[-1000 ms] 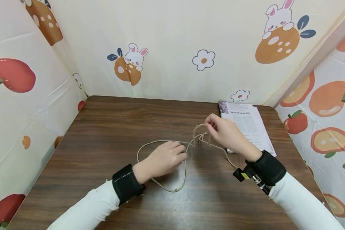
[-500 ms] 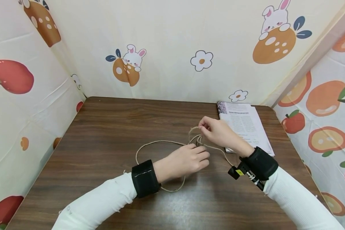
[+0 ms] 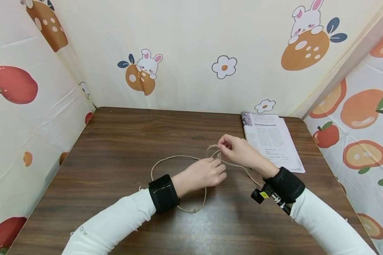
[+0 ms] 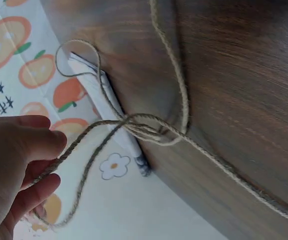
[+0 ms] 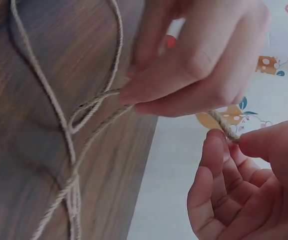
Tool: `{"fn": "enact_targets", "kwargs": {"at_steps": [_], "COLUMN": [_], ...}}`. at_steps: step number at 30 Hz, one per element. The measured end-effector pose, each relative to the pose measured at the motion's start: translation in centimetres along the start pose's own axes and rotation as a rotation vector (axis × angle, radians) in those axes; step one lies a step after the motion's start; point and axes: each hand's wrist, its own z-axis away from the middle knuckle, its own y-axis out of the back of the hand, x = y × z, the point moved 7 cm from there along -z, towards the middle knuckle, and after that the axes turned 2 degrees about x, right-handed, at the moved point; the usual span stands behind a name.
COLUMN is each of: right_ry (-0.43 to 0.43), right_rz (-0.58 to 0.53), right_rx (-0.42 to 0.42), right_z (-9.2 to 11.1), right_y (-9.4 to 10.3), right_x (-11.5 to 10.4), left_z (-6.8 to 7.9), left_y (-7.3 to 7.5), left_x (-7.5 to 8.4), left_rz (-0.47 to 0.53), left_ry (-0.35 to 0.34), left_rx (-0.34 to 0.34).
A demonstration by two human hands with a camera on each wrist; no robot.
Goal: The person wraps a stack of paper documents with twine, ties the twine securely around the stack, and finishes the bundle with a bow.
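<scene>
A length of thin tan twine (image 3: 196,211) forms a wide loop on the table and crosses over itself near both hands. At that crossing my left hand (image 3: 201,174) pinches the twine. In the right wrist view the left hand (image 5: 203,65) has thumb and fingertips together on two strands. My right hand (image 3: 239,150) pinches a short free end just beyond; its thumb and index finger meet on it (image 5: 258,185). Strands of twine (image 4: 185,100) cross loosely in the left wrist view. Another stretch trails right, toward the right wrist.
The brown wooden table (image 3: 140,134) fills the lower middle. An open book or stack of printed pages (image 3: 271,138) lies at the back right, behind the right hand. Patterned cloth walls (image 3: 185,71) enclose the table at the back and sides.
My left hand has moved right, from over the loop to the crossing, and now pinches twine there. My right hand has come slightly left and down, still pinching the end.
</scene>
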Motion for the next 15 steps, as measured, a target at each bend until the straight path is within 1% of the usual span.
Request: {"fn": "enact_targets", "kwargs": {"at_steps": [3, 6, 8, 12, 15], "right_ry": [-0.002, 0.0, 0.022, 0.075, 0.073], "right_rz": [0.006, 0.03, 0.067, 0.178, 0.227], "right_rx": [0.015, 0.035, 0.048, 0.093, 0.114], "right_z": [0.3, 0.8, 1.1, 1.5, 2.0], "right_y": [-0.2, -0.7, -1.3, -2.8, -3.9], "right_x": [0.7, 1.8, 2.7, 4.4, 5.8], "left_z": [0.1, 0.3, 0.4, 0.7, 0.8], "left_y": [-0.1, -0.1, -0.1, -0.2, -0.2], "left_x": [-0.4, -0.8, -1.1, -1.6, -1.8], "left_rz": [-0.007, -0.011, -0.016, 0.003, 0.016], "left_ry": [0.02, 0.043, 0.055, 0.073, 0.083], "left_rx": [0.016, 0.018, 0.014, 0.005, 0.007]}}
